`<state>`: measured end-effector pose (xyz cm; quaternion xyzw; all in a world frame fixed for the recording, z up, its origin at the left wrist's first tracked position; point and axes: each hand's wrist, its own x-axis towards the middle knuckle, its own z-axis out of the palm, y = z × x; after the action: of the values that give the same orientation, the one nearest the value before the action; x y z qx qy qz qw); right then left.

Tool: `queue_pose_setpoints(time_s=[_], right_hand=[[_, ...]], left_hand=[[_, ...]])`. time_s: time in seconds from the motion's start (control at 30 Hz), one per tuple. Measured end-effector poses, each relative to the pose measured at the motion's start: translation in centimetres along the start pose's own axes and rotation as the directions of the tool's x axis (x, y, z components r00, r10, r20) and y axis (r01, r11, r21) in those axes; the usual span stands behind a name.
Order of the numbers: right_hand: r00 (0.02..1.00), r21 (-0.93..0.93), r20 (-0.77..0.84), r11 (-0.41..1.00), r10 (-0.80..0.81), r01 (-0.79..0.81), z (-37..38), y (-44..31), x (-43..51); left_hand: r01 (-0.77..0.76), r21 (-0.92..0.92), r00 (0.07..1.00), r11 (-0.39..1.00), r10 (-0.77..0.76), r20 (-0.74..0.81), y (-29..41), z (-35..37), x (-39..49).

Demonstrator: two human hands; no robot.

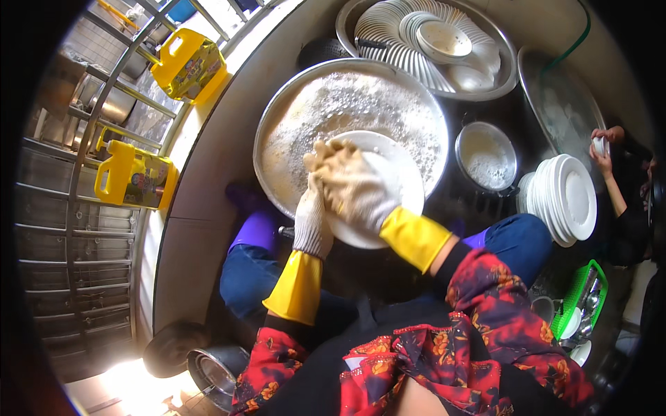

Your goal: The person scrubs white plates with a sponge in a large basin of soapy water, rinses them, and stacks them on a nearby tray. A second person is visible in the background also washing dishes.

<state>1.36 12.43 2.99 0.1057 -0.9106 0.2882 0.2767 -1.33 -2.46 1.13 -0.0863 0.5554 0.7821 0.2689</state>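
A round white plate (408,182) is tilted over the near rim of a wide metal basin (264,112) filled with foamy water (359,99). My left hand (312,216), in a white knit glove with a yellow rubber cuff, is at the plate's left edge and appears to hold it; its fingers are partly hidden. Across the plate's left part lies my right hand (356,187), gloved the same way, slightly blurred and touching my left hand. The glove fingers look wet and brownish. How far the right fingers close on the plate is unclear.
Beyond stands a metal basin (506,78) of stacked white dishes and bowls. To the right are a soapy pot (486,156), a plate stack (577,197), a green basket (575,296) and another person's hands (606,151). Yellow jugs (138,174) stand on the left ledge.
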Motion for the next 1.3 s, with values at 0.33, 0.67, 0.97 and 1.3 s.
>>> queue_pose_setpoints(time_s=[0.33, 0.67, 0.97, 1.3], right_hand=[[0.935, -0.217, 0.021, 0.915, 0.354, -0.341, -2.6, 0.6, -7.1], [0.889, -0.412, 0.004, 0.811, 0.457, -0.415, -8.8, 4.7, -7.8], [0.432, 0.895, 0.446, -0.386, 0.784, -0.222, -11.4, 3.3, -6.9], [-0.032, 0.881, -0.354, 0.322, 0.935, -0.346, -37.3, 13.3, -22.0]], left_hand=[[0.007, 0.024, 0.993, 1.0, -0.004, -0.116, 0.7, 0.4, 0.0], [-0.062, 0.084, 0.997, 0.995, 0.066, -0.044, 0.6, -0.1, 0.3], [0.002, -0.156, 0.911, 0.988, 0.063, 0.408, 1.2, 4.2, -2.5], [-0.29, 0.949, 0.942, 0.125, 0.215, 0.259, -3.5, 3.4, -2.5]])
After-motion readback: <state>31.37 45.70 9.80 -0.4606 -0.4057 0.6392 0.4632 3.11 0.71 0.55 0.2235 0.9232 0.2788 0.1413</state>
